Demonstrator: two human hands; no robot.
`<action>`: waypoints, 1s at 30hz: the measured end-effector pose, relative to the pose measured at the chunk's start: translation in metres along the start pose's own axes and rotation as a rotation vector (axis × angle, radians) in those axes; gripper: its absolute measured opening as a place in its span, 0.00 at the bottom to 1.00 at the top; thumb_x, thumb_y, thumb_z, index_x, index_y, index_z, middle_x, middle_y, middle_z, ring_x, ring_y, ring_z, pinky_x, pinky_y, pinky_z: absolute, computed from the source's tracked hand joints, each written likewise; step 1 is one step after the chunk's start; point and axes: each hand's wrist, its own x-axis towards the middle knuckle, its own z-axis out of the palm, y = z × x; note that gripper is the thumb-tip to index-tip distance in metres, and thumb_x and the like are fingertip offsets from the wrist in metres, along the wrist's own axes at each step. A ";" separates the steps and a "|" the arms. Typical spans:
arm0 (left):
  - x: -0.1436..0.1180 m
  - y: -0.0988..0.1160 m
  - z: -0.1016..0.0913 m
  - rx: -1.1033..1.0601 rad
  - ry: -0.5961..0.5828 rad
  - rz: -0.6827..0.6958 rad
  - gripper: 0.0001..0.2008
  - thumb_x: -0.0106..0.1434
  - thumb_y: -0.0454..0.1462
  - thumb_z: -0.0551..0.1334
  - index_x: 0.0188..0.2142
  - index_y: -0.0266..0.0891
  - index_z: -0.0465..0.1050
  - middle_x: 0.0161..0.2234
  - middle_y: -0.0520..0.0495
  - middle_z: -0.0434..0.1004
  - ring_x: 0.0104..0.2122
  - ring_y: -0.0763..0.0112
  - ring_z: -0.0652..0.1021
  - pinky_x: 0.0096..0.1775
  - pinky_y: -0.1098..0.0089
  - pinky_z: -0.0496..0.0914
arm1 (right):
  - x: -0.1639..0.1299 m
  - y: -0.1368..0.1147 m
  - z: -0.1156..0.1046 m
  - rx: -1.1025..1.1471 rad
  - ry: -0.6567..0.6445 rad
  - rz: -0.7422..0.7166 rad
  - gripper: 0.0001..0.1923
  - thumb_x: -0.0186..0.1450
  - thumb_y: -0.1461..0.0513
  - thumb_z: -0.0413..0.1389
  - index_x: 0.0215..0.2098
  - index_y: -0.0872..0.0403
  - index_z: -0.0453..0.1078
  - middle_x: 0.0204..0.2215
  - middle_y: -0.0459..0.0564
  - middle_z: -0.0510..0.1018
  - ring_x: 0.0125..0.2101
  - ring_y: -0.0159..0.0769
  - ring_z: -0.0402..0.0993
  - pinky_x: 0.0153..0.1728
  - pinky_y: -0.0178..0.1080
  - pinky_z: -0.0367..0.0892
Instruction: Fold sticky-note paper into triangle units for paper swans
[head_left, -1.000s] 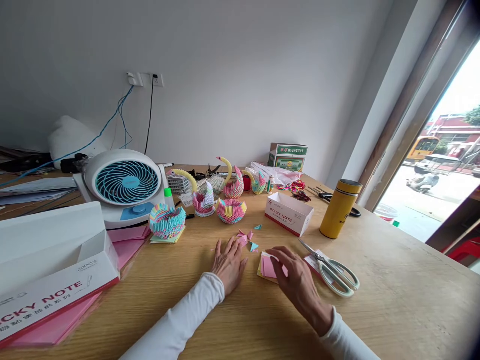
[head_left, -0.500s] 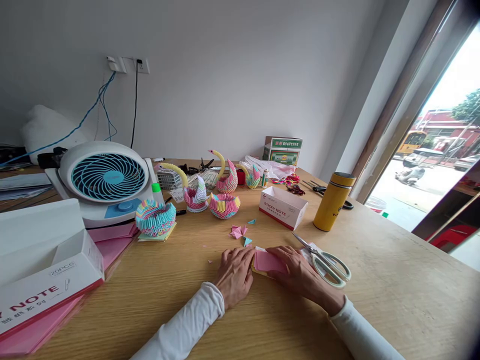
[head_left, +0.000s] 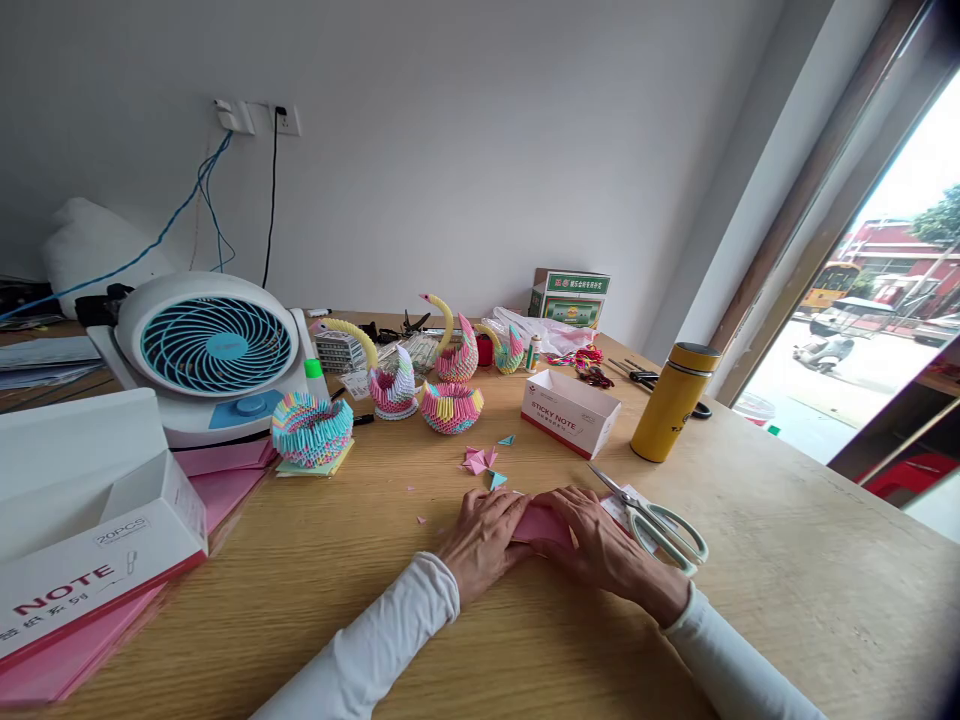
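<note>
Lower centre of frame: left hand (head_left: pixel 484 535) and right hand (head_left: pixel 600 545) press flat on a pink paper sheet (head_left: pixel 541 522), grasping nothing. It looks light, thin and easily creased; best pinched at an edge.

Single head view, forward-down over wooden table (head_left: pixel 750 560), near hands.

Most of the pink paper (head_left: pixel 541 522) lay hidden under the left hand (head_left: pixel 484 535) and right hand (head_left: pixel 600 545). At eight o'clock, the sticky-note box (head_left: pixel 90 545) was cut by the frame's edge. The green carton's (head_left: pixel 574 297) print was too small to read.
</note>
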 end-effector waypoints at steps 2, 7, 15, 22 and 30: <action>0.001 -0.003 0.000 -0.002 0.018 0.015 0.22 0.67 0.45 0.55 0.58 0.43 0.61 0.54 0.42 0.72 0.56 0.56 0.68 0.54 0.55 0.60 | 0.000 0.003 -0.002 0.010 0.007 0.003 0.18 0.66 0.56 0.56 0.53 0.49 0.64 0.44 0.53 0.77 0.43 0.43 0.74 0.44 0.45 0.69; 0.001 -0.010 0.000 -0.028 0.053 0.047 0.17 0.68 0.42 0.55 0.55 0.43 0.66 0.52 0.44 0.74 0.54 0.58 0.70 0.52 0.58 0.63 | -0.003 0.009 -0.011 -0.019 0.020 0.049 0.25 0.63 0.53 0.59 0.56 0.49 0.62 0.48 0.53 0.76 0.47 0.43 0.73 0.46 0.44 0.70; 0.007 -0.014 -0.001 -0.059 0.083 0.011 0.15 0.69 0.39 0.54 0.52 0.40 0.70 0.49 0.44 0.77 0.50 0.60 0.73 0.50 0.58 0.65 | -0.008 0.015 -0.003 0.038 -0.004 0.080 0.26 0.60 0.60 0.61 0.56 0.48 0.62 0.47 0.52 0.77 0.44 0.43 0.76 0.44 0.44 0.72; 0.010 -0.018 0.001 -0.074 0.167 0.024 0.15 0.71 0.37 0.50 0.50 0.42 0.72 0.43 0.44 0.80 0.46 0.61 0.76 0.48 0.59 0.67 | 0.002 0.002 -0.010 0.186 0.039 0.112 0.16 0.65 0.60 0.55 0.51 0.45 0.66 0.44 0.48 0.79 0.44 0.40 0.76 0.44 0.41 0.73; 0.012 -0.019 0.002 -0.020 0.231 0.053 0.14 0.70 0.37 0.51 0.47 0.40 0.73 0.42 0.43 0.80 0.46 0.59 0.76 0.47 0.56 0.67 | 0.010 0.005 -0.003 0.174 0.154 0.099 0.09 0.69 0.59 0.51 0.44 0.48 0.72 0.40 0.50 0.79 0.40 0.40 0.76 0.41 0.42 0.71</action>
